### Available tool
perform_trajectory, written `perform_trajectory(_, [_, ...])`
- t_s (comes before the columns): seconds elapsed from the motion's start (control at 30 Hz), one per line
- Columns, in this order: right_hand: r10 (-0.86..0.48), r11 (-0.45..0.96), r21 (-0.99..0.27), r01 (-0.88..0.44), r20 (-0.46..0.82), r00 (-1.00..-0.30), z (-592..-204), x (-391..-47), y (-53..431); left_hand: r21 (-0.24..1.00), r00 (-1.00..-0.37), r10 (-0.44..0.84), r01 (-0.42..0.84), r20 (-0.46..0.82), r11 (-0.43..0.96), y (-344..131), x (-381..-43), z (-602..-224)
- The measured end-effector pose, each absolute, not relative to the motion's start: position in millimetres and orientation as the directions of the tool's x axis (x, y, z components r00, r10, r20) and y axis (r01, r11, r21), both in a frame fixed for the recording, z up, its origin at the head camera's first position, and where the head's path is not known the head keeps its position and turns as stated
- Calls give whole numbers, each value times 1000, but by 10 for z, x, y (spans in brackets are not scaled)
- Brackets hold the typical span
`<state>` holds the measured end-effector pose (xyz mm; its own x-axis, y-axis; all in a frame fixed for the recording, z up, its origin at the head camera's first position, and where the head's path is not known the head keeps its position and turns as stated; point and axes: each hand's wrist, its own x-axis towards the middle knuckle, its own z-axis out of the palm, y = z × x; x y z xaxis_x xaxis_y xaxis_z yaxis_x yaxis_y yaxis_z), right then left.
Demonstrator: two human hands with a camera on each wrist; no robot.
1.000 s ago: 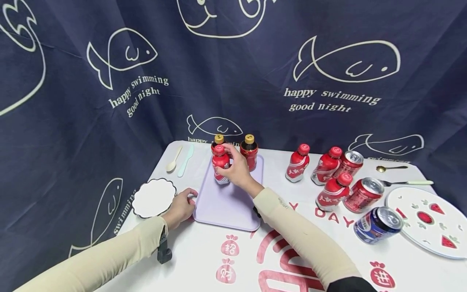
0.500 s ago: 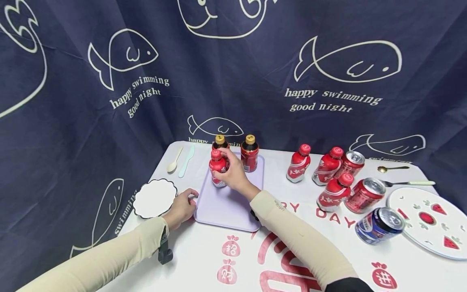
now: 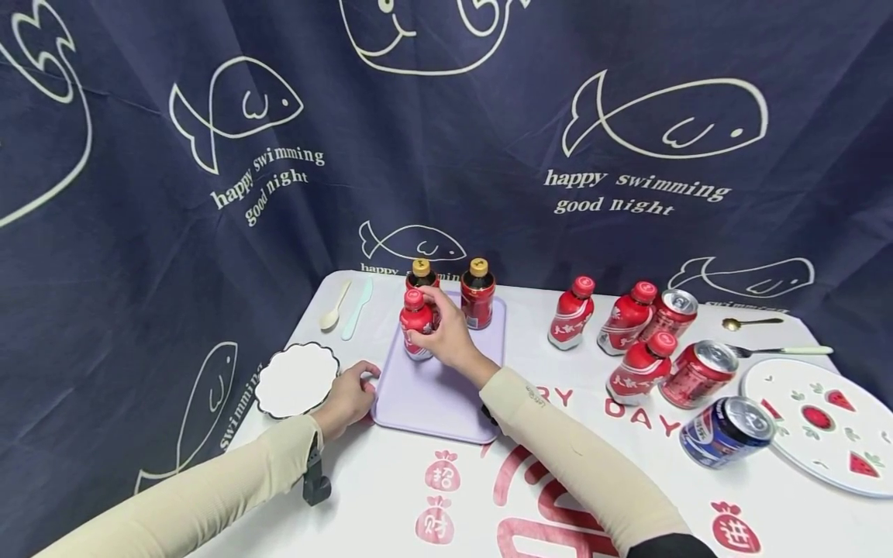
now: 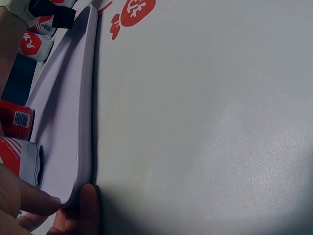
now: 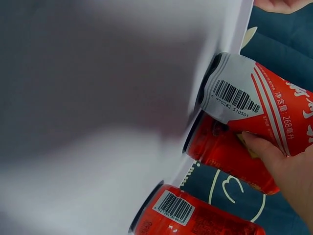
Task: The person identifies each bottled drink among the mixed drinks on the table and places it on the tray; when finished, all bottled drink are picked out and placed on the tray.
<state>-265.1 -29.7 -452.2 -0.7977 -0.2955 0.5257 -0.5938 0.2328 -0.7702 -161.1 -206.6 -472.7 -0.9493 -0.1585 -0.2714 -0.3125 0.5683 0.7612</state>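
My right hand (image 3: 452, 335) grips a red-capped bottle (image 3: 413, 319) with a red and silver label, thumb on one side and fingers on the other. The bottle stands upright at the left side of a lilac tray (image 3: 434, 407). Just behind it is a gold-capped dark drink bottle (image 3: 422, 270), partly hidden. A second gold-capped bottle (image 3: 477, 298) stands farther right on the tray. My left hand (image 3: 349, 399) is at the tray's left edge. In the left wrist view, its thumb (image 4: 46, 203) and fingers pinch the tray rim at a corner.
Left of the tray lie a cream spoon (image 3: 336, 306), a mint knife (image 3: 357, 308) and a scalloped white plate (image 3: 296, 380). Several red-capped bottles (image 3: 570, 314), red cans (image 3: 698, 373), a blue can (image 3: 725, 434), a fork (image 3: 781, 349), a gold spoon (image 3: 752, 321) and a watermelon-patterned plate (image 3: 823, 457) occupy the right.
My right hand has brought the red-capped bottle slightly left and toward me over the tray, then stayed almost still over the last half second. The left hand has kept its place.
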Motion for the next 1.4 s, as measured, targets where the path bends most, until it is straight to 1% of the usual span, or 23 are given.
perform_trajectory(0.17, [-302, 227, -763, -605, 535, -789, -4526, -2642, -290, 755, -949, -163, -313, -269, 576, -2062, -1603, -4718])
perform_trajectory(0.3, [-300, 216, -779, -588, 520, -800, -4520, -2635, -268, 753, -949, -165, -314, -270, 578, -2051, -1599, -4713])
perform_trajectory(0.4, [-297, 210, -808, -551, 484, -823, -4503, -2607, -226, 753, -950, -165, -312, -267, 579, -2047, -1594, -4707])
perform_trajectory(0.57, [-271, 216, -867, -450, 390, -880, -4451, -2500, -81, 753, -948, -167, -317, -272, 577, -2050, -1590, -4706])
perform_trajectory(0.63, [-257, 194, -891, -411, 358, -898, -4376, -2425, -12, 754, -949, -163, -315, -271, 576, -2056, -1590, -4706])
perform_trajectory(0.77, [-243, 182, -908, -378, 330, -912, -4199, -2255, 123, 755, -948, -151, -314, -280, 576, -2070, -1597, -4711])
perform_trajectory(0.9, [-223, 181, -897, -403, 362, -905, -4110, -2144, 242, 759, -941, -146, -333, -305, 560, -2071, -1611, -4709])
perform_trajectory(1.1, [-137, 101, -876, -471, 457, -879, -4042, -2078, 420, 763, -936, -134, -343, -324, 548, -2057, -1620, -4695])
perform_trajectory(1.27, [-122, 29, -857, -515, 508, -853, -3974, -2050, 524, 748, -936, -134, -341, -325, 570, -2050, -1615, -4678])
perform_trajectory(1.4, [-116, 22, -845, -535, 529, -841, -3949, -2028, 557, 748, -937, -133, -339, -323, 570, -2035, -1621, -4678])
